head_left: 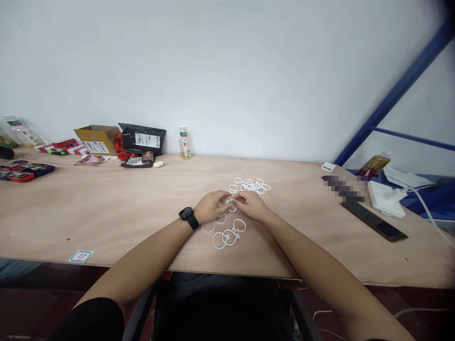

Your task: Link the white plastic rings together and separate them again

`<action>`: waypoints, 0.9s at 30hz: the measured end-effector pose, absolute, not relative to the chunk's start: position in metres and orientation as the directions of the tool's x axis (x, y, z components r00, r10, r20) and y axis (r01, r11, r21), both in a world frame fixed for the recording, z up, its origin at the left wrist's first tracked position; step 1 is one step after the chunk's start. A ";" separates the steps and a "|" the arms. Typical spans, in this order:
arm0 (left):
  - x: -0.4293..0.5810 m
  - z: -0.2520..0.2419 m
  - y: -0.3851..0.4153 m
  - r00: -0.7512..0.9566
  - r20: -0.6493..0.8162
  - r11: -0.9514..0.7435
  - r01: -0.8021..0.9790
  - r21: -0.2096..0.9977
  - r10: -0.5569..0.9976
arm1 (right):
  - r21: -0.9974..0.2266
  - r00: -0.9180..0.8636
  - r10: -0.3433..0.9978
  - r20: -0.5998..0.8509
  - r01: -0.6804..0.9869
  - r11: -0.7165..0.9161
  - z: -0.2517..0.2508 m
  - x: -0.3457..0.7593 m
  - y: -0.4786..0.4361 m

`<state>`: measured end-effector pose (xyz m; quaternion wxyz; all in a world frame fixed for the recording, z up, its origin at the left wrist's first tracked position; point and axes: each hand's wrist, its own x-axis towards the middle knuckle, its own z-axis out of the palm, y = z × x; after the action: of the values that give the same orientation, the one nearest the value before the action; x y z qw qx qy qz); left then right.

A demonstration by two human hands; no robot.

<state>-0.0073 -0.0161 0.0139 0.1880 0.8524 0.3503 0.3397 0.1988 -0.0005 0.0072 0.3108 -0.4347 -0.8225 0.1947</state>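
Note:
Above the table's middle my left hand [212, 206] and my right hand [250, 204] meet fingertip to fingertip. Between them is a white plastic ring [233, 208] with a small clip-like part, pinched by both hands and partly hidden by the fingers. A pile of similar white rings [253, 186] lies just beyond my right hand. Closer to me, several joined rings [229, 237] form a short chain. Two more rings [208, 226] rest beside my left wrist, which wears a black watch.
A black phone [373, 221] and a white power adapter [386, 199] with a cable lie to the right. Along the wall stand a bottle [185, 143], a black parcel bag [145, 138] and an open cardboard box [97, 140]. A numbered card [81, 256] lies near the front edge.

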 end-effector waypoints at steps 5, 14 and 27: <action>-0.008 0.014 -0.016 0.491 0.471 -0.667 0.381 0.640 0.733 | -0.631 -0.361 0.853 0.377 0.574 0.522 0.010 0.198 -0.001; -0.008 0.014 -0.011 0.421 0.571 -0.708 0.471 0.527 0.705 | -0.561 -0.371 0.749 0.549 0.500 0.660 0.018 0.195 -0.009; -0.006 0.021 -0.020 0.454 0.591 -0.731 0.552 0.401 0.667 | -0.517 -0.371 0.691 0.620 0.468 0.716 0.018 0.186 -0.018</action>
<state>-0.0061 -0.0204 0.0208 0.0756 0.8492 0.3591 0.3798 0.1864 -0.0178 0.0176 0.4346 -0.3542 -0.8181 0.1281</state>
